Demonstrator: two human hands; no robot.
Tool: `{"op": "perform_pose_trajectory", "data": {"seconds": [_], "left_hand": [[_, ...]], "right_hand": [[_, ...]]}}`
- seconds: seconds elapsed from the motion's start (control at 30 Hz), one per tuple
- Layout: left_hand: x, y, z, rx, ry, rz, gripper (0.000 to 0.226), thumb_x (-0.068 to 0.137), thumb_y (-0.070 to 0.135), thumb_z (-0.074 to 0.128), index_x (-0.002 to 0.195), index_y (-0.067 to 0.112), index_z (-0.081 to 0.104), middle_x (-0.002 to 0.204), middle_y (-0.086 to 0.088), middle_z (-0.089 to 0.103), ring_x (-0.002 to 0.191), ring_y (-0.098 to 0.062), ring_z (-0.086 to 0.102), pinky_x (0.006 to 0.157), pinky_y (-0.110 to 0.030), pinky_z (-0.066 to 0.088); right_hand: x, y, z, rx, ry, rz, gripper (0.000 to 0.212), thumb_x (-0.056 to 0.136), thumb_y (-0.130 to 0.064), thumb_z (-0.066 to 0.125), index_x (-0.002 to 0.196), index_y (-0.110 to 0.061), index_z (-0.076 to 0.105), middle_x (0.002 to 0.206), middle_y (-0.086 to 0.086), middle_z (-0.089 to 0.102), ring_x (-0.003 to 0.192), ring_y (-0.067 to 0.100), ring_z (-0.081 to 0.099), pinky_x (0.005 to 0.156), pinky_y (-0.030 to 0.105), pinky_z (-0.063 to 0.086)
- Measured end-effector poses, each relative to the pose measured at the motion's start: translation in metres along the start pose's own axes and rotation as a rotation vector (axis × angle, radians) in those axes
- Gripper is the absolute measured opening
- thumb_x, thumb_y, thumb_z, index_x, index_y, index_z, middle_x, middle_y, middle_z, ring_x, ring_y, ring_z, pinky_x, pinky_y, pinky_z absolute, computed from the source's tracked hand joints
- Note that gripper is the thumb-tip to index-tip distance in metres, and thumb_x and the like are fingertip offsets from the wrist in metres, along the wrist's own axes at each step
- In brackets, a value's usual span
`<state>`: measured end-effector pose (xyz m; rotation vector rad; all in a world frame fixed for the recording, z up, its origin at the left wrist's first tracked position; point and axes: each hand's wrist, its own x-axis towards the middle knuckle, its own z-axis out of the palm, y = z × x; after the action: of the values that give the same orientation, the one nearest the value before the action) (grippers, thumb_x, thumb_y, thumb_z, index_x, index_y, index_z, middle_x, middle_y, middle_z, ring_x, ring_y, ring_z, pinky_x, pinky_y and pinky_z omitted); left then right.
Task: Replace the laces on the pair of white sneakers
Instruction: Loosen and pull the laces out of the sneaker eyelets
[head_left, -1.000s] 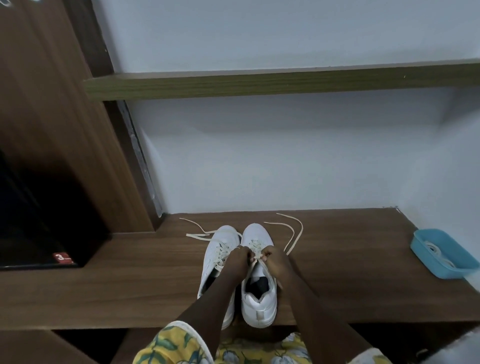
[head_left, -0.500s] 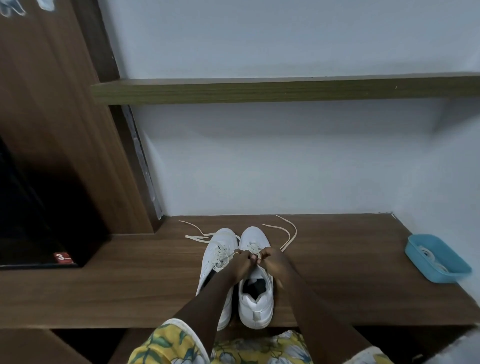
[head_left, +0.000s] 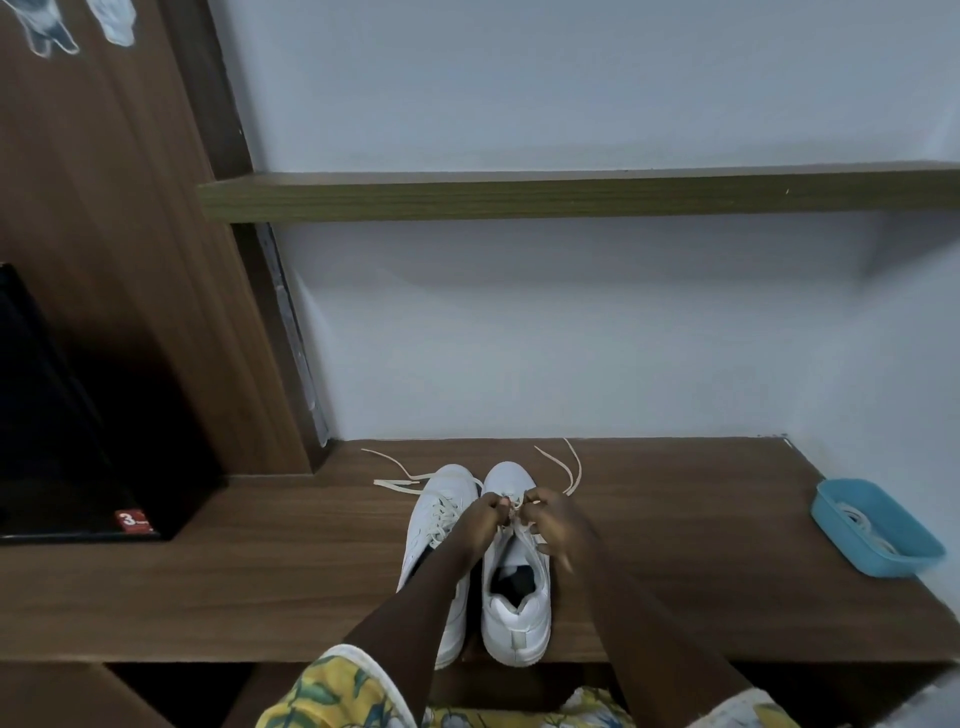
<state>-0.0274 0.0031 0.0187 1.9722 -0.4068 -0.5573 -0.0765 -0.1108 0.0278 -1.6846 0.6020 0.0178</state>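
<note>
Head view: left hand (head_left: 484, 513) and right hand (head_left: 555, 522) each pinch the lace (head_left: 578, 469) over the sneaker (head_left: 515, 621) beneath them; best pull both ends evenly, keeping it flat.

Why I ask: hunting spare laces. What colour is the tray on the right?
Light blue; the tray shows best in the head view.
</note>
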Motion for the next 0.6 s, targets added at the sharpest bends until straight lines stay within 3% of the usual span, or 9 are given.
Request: {"op": "perform_pose_trajectory", "data": {"seconds": [0.13, 0.3, 0.43, 0.5, 0.6], "left_hand": [[0.002, 0.001, -0.005, -0.120, 0.071, 0.004, 0.036, 0.100, 0.014, 0.041, 0.064, 0.016, 0.043, 0.065, 0.002, 0.043, 0.065, -0.011, 0.038, 0.065, -0.026, 0.031], [0.000, 0.015, -0.006, -0.200, 0.062, 0.012, 0.037, 0.101, 0.016, 0.037, 0.064, 0.016, 0.039, 0.061, 0.004, 0.036, 0.053, -0.005, 0.033, 0.051, -0.018, 0.028], [-0.001, 0.023, -0.004, -0.251, 0.067, 0.040, 0.034, 0.101, 0.012, 0.035, 0.067, 0.014, 0.039, 0.065, 0.005, 0.037, 0.051, 0.000, 0.036, 0.049, -0.011, 0.030], [-0.002, 0.024, -0.004, -0.295, 0.103, 0.036, 0.035, 0.101, 0.012, 0.036, 0.066, 0.016, 0.040, 0.064, 0.006, 0.038, 0.054, -0.002, 0.037, 0.050, -0.011, 0.032], [0.000, 0.020, -0.006, -0.343, 0.154, 0.020, 0.035, 0.101, 0.017, 0.039, 0.065, 0.018, 0.038, 0.065, 0.006, 0.035, 0.060, -0.009, 0.032, 0.058, -0.021, 0.028]], "right_hand": [[0.000, -0.002, -0.001, 0.027, 0.059, 0.002, 0.009, 0.087, 0.000, 0.050, 0.084, -0.007, 0.055, 0.068, 0.006, 0.048, 0.057, 0.014, 0.039, 0.054, 0.023, 0.031], [0.001, -0.020, 0.003, -0.011, 0.092, -0.043, 0.012, 0.087, 0.001, 0.049, 0.078, -0.007, 0.050, 0.068, 0.002, 0.046, 0.058, 0.010, 0.039, 0.052, 0.021, 0.031], [0.004, -0.023, 0.001, 0.022, 0.150, -0.020, 0.011, 0.089, -0.007, 0.050, 0.094, -0.003, 0.059, 0.073, 0.004, 0.048, 0.059, 0.010, 0.041, 0.053, 0.023, 0.032], [0.002, -0.023, -0.001, 0.062, 0.164, -0.015, 0.011, 0.090, -0.012, 0.051, 0.085, -0.006, 0.059, 0.066, 0.002, 0.046, 0.056, 0.010, 0.040, 0.051, 0.022, 0.032], [0.000, -0.021, -0.005, 0.113, 0.169, 0.007, 0.023, 0.093, -0.022, 0.052, 0.072, -0.012, 0.053, 0.062, -0.002, 0.046, 0.050, 0.009, 0.037, 0.043, 0.018, 0.028]]}}
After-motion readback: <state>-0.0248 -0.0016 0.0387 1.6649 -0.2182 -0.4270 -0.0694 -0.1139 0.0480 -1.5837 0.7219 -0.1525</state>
